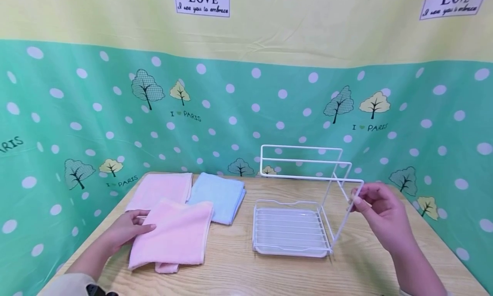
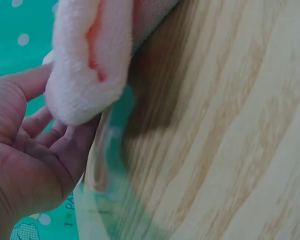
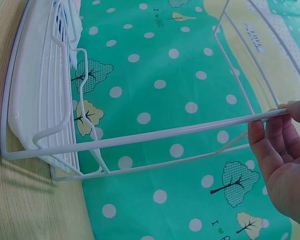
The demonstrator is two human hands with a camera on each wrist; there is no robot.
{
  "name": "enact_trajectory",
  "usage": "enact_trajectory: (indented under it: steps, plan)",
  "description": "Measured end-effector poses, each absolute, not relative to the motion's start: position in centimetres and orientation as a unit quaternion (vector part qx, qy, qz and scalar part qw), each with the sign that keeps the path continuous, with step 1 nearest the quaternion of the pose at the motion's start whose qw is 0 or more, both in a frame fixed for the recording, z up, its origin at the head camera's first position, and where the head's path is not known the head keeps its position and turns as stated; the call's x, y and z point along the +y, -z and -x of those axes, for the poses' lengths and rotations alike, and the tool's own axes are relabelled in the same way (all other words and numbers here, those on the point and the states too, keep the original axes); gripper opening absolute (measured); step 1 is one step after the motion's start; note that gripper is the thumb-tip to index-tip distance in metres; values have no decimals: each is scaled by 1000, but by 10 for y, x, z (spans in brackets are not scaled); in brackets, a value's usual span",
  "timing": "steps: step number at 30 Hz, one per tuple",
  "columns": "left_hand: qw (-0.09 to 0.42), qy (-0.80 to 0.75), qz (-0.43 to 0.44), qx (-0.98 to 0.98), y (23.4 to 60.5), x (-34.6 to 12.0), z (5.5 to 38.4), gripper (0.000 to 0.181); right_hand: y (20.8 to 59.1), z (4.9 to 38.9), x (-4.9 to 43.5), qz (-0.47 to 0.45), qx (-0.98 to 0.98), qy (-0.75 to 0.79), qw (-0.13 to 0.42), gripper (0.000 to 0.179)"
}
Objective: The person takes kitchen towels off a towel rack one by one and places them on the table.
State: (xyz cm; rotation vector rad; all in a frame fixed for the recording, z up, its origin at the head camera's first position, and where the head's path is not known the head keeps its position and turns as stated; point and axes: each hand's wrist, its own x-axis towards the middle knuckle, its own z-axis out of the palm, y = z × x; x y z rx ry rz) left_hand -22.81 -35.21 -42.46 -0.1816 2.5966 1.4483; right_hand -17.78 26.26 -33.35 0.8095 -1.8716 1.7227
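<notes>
My left hand (image 1: 125, 229) holds a folded pink towel (image 1: 173, 234) by its left edge, thumb on top and fingers underneath. The left wrist view shows the towel's thick fold (image 2: 87, 65) between thumb and fingers. Behind it lie another folded pink towel (image 1: 163, 186) and a folded blue towel (image 1: 217, 197). My right hand (image 1: 385, 214) pinches an upright side wire of a white wire rack (image 1: 344, 219) between thumb and fingertips. At the rack's base is a white tray (image 1: 290, 252) beneath a wire grid. In the right wrist view, the pinched wire (image 3: 180, 131) runs down to the base.
The light wooden table (image 1: 231, 270) carries everything. A green and yellow patterned curtain (image 1: 246, 94) hangs behind it and along both sides. The rack's upper wire frame (image 1: 304, 161) stands out above its base.
</notes>
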Motion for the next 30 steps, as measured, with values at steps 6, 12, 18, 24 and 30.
enact_trajectory:
  steps: [6,12,18,24,30]
  plan:
    - [27,-409,64,910,428,-352,231,68,335,178,262,-300,-674,-633,234,19]
    - [18,-436,42,899,431,-354,230,42,335,179,263,-297,-677,-630,237,18]
    - [23,-429,22,903,430,-360,227,23,334,179,262,-292,-684,-625,237,18]
    - [73,-437,24,896,428,-369,216,49,335,179,262,-295,-680,-629,235,18]
    - [99,-468,-6,878,436,-371,211,55,336,179,262,-295,-682,-626,237,17]
